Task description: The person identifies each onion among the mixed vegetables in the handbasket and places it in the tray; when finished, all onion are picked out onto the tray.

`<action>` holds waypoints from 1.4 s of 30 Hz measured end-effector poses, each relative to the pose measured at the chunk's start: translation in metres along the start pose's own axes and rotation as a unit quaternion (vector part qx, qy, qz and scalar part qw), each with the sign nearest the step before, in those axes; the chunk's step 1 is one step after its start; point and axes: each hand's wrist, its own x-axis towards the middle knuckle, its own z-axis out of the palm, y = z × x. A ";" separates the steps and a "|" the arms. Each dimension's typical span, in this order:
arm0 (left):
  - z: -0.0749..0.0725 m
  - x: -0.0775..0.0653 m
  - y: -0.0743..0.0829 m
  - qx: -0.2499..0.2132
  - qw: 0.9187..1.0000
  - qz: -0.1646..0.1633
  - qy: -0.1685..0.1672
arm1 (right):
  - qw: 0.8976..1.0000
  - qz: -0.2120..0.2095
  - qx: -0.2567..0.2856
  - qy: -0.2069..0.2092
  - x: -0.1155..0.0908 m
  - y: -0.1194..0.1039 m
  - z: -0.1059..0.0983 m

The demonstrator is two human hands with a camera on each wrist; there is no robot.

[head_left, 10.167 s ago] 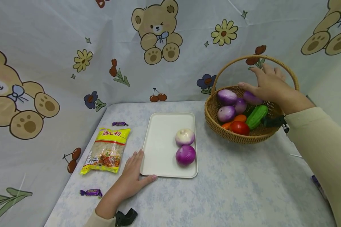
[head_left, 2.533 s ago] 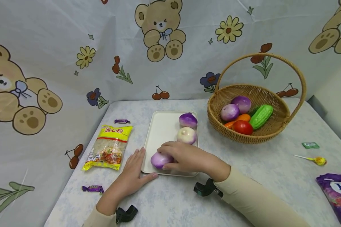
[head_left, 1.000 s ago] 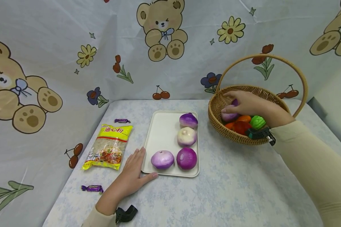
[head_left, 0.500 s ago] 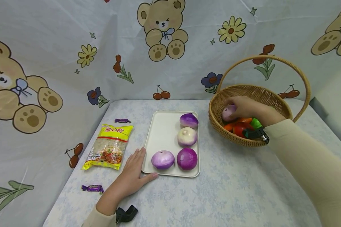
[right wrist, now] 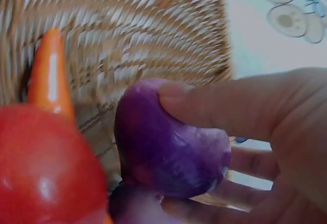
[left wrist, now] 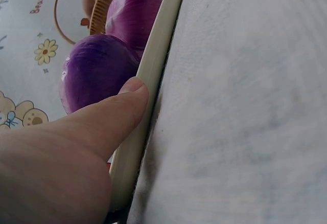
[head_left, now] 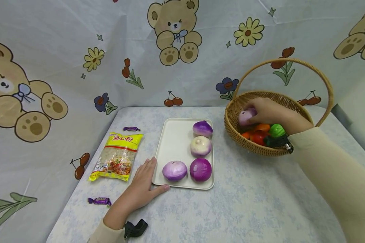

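Observation:
In the head view my right hand (head_left: 266,110) grips a purple onion (head_left: 246,117) inside the wicker basket (head_left: 231,130). The right wrist view shows thumb and fingers round this onion (right wrist: 168,147), with part of another purple thing (right wrist: 135,208) below it. Flat against the front-left corner of the white tray (head_left: 170,141) lies my left hand (head_left: 143,185), thumb along the rim. On the tray sit a pale purple onion (head_left: 174,171), a dark purple onion (head_left: 200,169), a whitish onion (head_left: 200,146) and a purple onion (head_left: 202,128) at the back.
A red tomato (head_left: 259,137), orange carrots (head_left: 262,127) and a green cucumber-like vegetable (head_left: 276,130) share the basket, under its arched handle (head_left: 330,91). Left of the tray lie a yellow pasta bag (head_left: 117,157) and purple wrapped candies, one near the front (head_left: 99,201) and one behind (head_left: 131,129).
My right hand set the pale purple onion on the tray, moved to the basket, and took hold of another onion, now slightly raised. More onions sit on the tray than at first. My left hand stayed.

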 end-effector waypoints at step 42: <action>0.001 -0.002 -0.001 0.008 1.000 -0.001 -0.003 | 0.974 -0.212 0.078 -0.035 0.035 -0.178 0.118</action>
